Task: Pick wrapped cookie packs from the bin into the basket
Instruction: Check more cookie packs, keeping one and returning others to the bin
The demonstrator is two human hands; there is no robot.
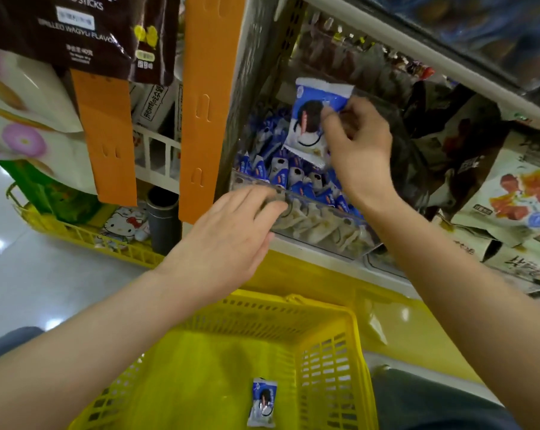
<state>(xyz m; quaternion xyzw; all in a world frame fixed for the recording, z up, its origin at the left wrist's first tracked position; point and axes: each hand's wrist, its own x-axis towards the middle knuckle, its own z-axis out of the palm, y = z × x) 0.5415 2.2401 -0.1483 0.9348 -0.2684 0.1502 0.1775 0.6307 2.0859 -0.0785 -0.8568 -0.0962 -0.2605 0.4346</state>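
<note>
A clear plastic bin [318,231] on the shelf holds several blue-and-white wrapped cookie packs [293,176]. My right hand [358,150] pinches one cookie pack [313,116] and holds it above the bin. Fingers of my left hand [228,231] rest on the bin's front left rim. Below, a yellow basket [327,352] holds one cookie pack [263,401] lying on its floor.
Orange hanging strips [200,103] with snack bags hang left of the bin. Dark and pale snack bags [517,193] fill the shelf to the right. A second yellow basket [85,234] with goods sits on the floor at left. The shelf base [402,321] is yellow.
</note>
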